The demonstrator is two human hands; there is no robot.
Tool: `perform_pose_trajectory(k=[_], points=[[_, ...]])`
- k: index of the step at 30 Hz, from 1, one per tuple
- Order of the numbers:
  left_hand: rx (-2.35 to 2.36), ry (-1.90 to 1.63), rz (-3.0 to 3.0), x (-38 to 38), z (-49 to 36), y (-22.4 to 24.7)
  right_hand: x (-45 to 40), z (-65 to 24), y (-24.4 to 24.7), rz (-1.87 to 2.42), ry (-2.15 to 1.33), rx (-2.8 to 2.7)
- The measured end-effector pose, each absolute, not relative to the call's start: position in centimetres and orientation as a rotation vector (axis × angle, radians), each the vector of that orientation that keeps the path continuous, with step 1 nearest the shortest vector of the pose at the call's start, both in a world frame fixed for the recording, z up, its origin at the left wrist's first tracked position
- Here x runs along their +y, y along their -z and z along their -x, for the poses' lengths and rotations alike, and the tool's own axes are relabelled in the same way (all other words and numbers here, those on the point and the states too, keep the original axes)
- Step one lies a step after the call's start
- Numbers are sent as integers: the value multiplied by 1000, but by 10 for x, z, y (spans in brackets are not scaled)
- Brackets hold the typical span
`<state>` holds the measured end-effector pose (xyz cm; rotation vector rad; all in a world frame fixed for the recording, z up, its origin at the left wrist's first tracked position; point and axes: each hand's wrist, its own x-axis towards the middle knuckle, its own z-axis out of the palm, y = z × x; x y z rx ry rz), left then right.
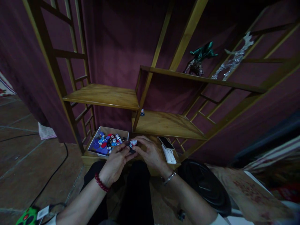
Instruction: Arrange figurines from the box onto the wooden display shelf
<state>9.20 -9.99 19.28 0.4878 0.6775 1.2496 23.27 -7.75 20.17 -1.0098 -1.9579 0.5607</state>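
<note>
Left hand [116,159] and right hand [151,151] hold one small toy [133,143] together, just right of the box [114,130]. Farther right of the box, only one tiny figure [142,112] stands on the shelf [164,124]; lots of toys [109,143] fill the box.

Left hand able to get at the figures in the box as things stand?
Likely yes: box open beside the left hand, figures exposed, though the hand's fingers grip a dark base.
</note>
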Motion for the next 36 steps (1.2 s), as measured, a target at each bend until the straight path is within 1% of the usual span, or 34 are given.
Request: perform_pose_trajectory(k=[12, 21, 31, 36], points=[[645, -1200, -533, -91, -111, -193, -75, -250, -202, 1062, -620, -1884], [628, -1158, -573, -86, -116, -204, -69, -261, -205, 1099, -783, -1805], [669, -1137, -569, -78, -140, -218, -62, -281, -208, 1107, -715, -1793], [641, -1146, -573, -70, -160, -227, -55, -299, -215, 1122, -745, -1768]])
